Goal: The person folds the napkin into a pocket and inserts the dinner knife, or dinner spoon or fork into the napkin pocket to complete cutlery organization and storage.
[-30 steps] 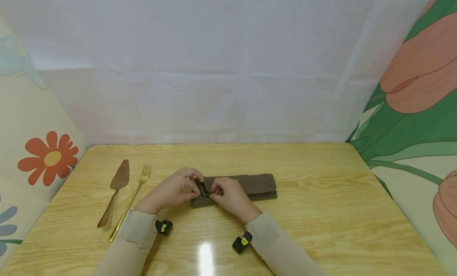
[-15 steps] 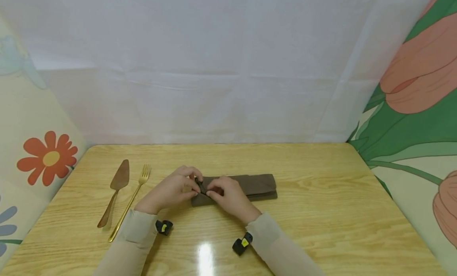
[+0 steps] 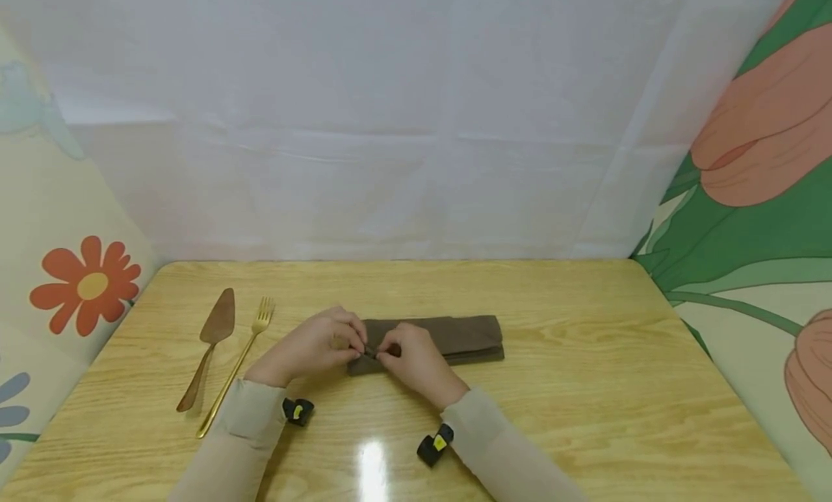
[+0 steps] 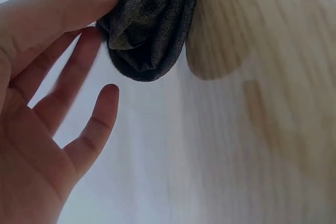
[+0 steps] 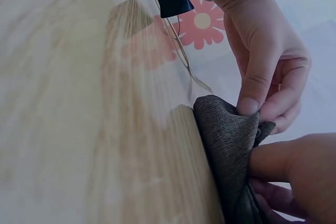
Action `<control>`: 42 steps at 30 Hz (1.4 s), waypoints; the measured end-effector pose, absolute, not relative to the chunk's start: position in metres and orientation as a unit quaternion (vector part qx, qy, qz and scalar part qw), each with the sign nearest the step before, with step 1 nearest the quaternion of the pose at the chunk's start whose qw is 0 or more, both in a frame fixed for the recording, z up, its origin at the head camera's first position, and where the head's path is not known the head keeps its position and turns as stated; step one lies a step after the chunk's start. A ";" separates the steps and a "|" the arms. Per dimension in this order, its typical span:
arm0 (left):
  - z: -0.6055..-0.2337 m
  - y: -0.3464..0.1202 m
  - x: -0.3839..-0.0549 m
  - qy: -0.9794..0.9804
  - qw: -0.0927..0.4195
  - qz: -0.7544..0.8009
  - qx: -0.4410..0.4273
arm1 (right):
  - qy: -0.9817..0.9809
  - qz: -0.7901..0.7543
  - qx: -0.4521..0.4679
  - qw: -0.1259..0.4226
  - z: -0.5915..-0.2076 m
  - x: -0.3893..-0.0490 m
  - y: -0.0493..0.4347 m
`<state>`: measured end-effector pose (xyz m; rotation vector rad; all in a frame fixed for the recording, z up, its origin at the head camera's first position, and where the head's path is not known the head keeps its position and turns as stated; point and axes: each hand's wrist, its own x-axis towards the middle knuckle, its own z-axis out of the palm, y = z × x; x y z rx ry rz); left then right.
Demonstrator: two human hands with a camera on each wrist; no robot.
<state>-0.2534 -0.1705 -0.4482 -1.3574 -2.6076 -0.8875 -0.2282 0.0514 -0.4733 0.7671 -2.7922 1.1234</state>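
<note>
A long folded dark brown cloth lies across the middle of the table. At its left end, my left hand pinches the fabric between thumb and fingers. Close beside it, my right hand pinches the same end from the right. In the left wrist view, the end of the cloth shows curled layers, and the thumb of my left hand presses on it while the little finger stands away. The right wrist view has both hands on the bunched edge; the fingertips of my right hand are partly hidden by cloth.
Left of my left hand lie a gold fork and a copper-coloured cake server, side by side on the wooden table. A white sheet hangs behind the table, with flower-patterned panels at both sides.
The dark raised fold between my fingers has flattened and shrunk from view. My right hand has shifted slightly; the left hand stays at the cloth's left end.
</note>
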 end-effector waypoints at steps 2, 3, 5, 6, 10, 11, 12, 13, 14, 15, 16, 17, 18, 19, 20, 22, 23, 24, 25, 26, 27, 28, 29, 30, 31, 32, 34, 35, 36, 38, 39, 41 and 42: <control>-0.448 -0.171 -0.254 -0.849 0.020 -0.298 -0.437 | -0.891 0.384 0.239 0.022 -0.476 -0.229 0.053; -0.448 -0.171 -0.254 -0.850 0.012 -0.302 -0.432 | -0.886 0.396 0.240 0.027 -0.477 -0.230 0.054; -0.447 -0.172 -0.254 -0.856 -0.003 -0.306 -0.417 | -0.874 0.416 0.248 0.033 -0.479 -0.231 0.056; -0.446 -0.172 -0.254 -0.858 -0.010 -0.308 -0.410 | -0.868 0.426 0.254 0.033 -0.480 -0.230 0.057; -0.446 -0.173 -0.255 -0.869 -0.026 -0.295 -0.397 | -0.856 0.440 0.273 0.015 -0.478 -0.228 0.061; -0.446 -0.173 -0.256 -0.869 -0.026 -0.288 -0.401 | -0.856 0.438 0.274 0.010 -0.478 -0.228 0.062; -0.447 -0.173 -0.257 -0.870 -0.027 -0.282 -0.405 | -0.858 0.434 0.275 0.004 -0.478 -0.228 0.062; -0.448 -0.173 -0.258 -0.871 -0.026 -0.274 -0.406 | -0.860 0.428 0.277 0.000 -0.478 -0.228 0.062; -0.449 -0.172 -0.258 -0.873 -0.026 -0.267 -0.407 | -0.863 0.421 0.278 -0.002 -0.477 -0.228 0.062; -0.450 -0.172 -0.259 -0.875 -0.025 -0.261 -0.407 | -0.866 0.414 0.281 -0.004 -0.477 -0.228 0.062; -0.450 -0.172 -0.259 -0.877 -0.025 -0.257 -0.406 | -0.868 0.409 0.283 -0.006 -0.477 -0.228 0.062; -0.451 -0.172 -0.259 -0.878 -0.025 -0.255 -0.405 | -0.869 0.404 0.287 -0.005 -0.477 -0.229 0.062; -0.451 -0.172 -0.259 -0.878 -0.025 -0.254 -0.404 | -0.868 0.400 0.294 -0.002 -0.477 -0.229 0.062; -0.452 -0.172 -0.259 -0.878 -0.027 -0.255 -0.404 | -0.868 0.397 0.299 0.001 -0.477 -0.229 0.062; -0.452 -0.172 -0.260 -0.876 -0.027 -0.258 -0.407 | -0.866 0.397 0.303 0.003 -0.477 -0.229 0.062; -0.452 -0.173 -0.260 -0.871 -0.029 -0.262 -0.414 | -0.866 0.392 0.310 0.005 -0.478 -0.230 0.062; -0.452 -0.173 -0.260 -0.868 -0.031 -0.265 -0.418 | -0.866 0.388 0.314 0.006 -0.478 -0.230 0.061; -0.453 -0.174 -0.261 -0.866 -0.030 -0.263 -0.424 | -0.867 0.385 0.316 0.005 -0.478 -0.230 0.061; -0.453 -0.174 -0.261 -0.865 -0.030 -0.262 -0.426 | -0.869 0.381 0.316 0.003 -0.478 -0.230 0.061; -0.453 -0.174 -0.261 -0.866 -0.029 -0.258 -0.428 | -0.870 0.378 0.317 0.002 -0.478 -0.230 0.061; -0.453 -0.175 -0.260 -0.867 -0.029 -0.254 -0.428 | -0.871 0.374 0.318 0.001 -0.478 -0.230 0.060; -0.453 -0.175 -0.260 -0.866 -0.028 -0.253 -0.430 | -0.872 0.372 0.318 0.000 -0.478 -0.230 0.060; -0.453 -0.176 -0.260 -0.865 -0.028 -0.252 -0.432 | -0.871 0.375 0.318 -0.003 -0.477 -0.230 0.060; -0.453 -0.176 -0.260 -0.864 -0.030 -0.254 -0.434 | -0.869 0.381 0.316 -0.006 -0.477 -0.230 0.060; -0.453 -0.177 -0.260 -0.863 -0.035 -0.257 -0.433 | -0.867 0.386 0.314 -0.009 -0.477 -0.230 0.059; -0.454 -0.177 -0.261 -0.861 -0.038 -0.262 -0.435 | -0.865 0.392 0.313 -0.011 -0.478 -0.230 0.059; -0.455 -0.177 -0.262 -0.852 -0.045 -0.278 -0.441 | -0.863 0.400 0.308 -0.016 -0.478 -0.230 0.059; -0.456 -0.177 -0.262 -0.847 -0.050 -0.287 -0.444 | -0.863 0.402 0.307 -0.018 -0.478 -0.230 0.058; -0.456 -0.177 -0.263 -0.843 -0.054 -0.295 -0.446 | -0.863 0.401 0.307 -0.018 -0.478 -0.229 0.058; -0.457 -0.177 -0.263 -0.838 -0.057 -0.302 -0.451 | -0.866 0.394 0.308 -0.016 -0.478 -0.229 0.058; -0.457 -0.177 -0.264 -0.837 -0.057 -0.302 -0.453 | -0.867 0.391 0.308 -0.015 -0.478 -0.229 0.058; -0.456 -0.176 -0.263 -0.837 -0.057 -0.298 -0.456 | -0.869 0.387 0.309 -0.014 -0.478 -0.229 0.058; -0.456 -0.175 -0.263 -0.838 -0.054 -0.294 -0.457 | -0.870 0.385 0.309 -0.014 -0.478 -0.229 0.058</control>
